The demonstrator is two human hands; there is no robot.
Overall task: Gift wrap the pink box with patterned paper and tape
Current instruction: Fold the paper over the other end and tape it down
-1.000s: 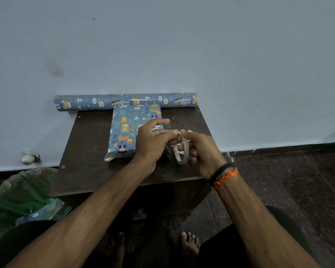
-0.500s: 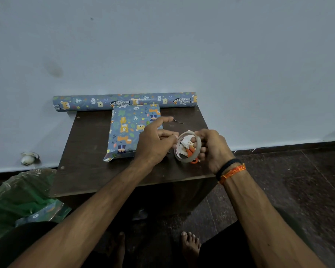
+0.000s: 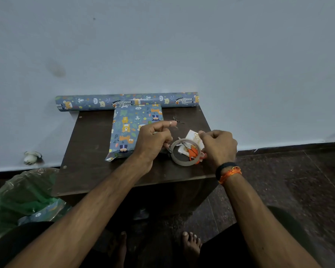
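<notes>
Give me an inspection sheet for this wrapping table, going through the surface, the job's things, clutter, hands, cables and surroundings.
Surface: dark brown table against the wall, scuffed.
Job's things: wrapped box lies flat, fully covered in patterned paper; paper roll lies along the wall behind it; tape ring held just above the table's right side.
Clutter: orange-handled scissors and a white card seen through and behind the ring.
Hands: left hand pinches at the ring's left edge, forefinger stretched out; right hand grips the ring's right side.
Cables: nothing seen.
Surroundings: green plastic bag on the floor at left; small white object by the wall; bare feet below.
</notes>
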